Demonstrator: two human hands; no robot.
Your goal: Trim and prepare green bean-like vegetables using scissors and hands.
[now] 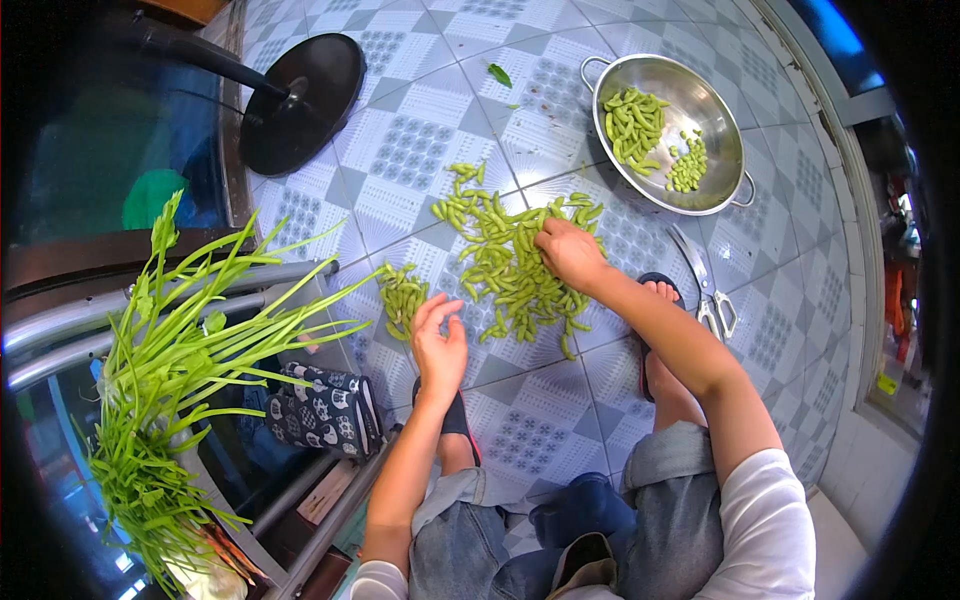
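My right hand [568, 253] reaches into a large loose pile of green soybean pods [510, 270] spread over the tiled floor. Its fingertips are partly hidden among the pods, so whether they pinch one cannot be told. My left hand [439, 346] hovers with fingers apart and nothing in it. Just beyond it lies a smaller heap of pods [403, 300], some of them yellowish. At the upper right stands a two-handled stainless steel basin [712, 97]. Inside are whole pods [634, 124] on the left and shelled beans [688, 165] on the right.
Scissors [703, 285] lie on the floor beside my right foot. On the left, a metal-framed glass table [60, 330] bears leafy celery stalks [187, 352]; a patterned fabric bag [330, 409] sits below them. A round black stand base [300, 105] and a loose leaf [499, 75] lie farther off.
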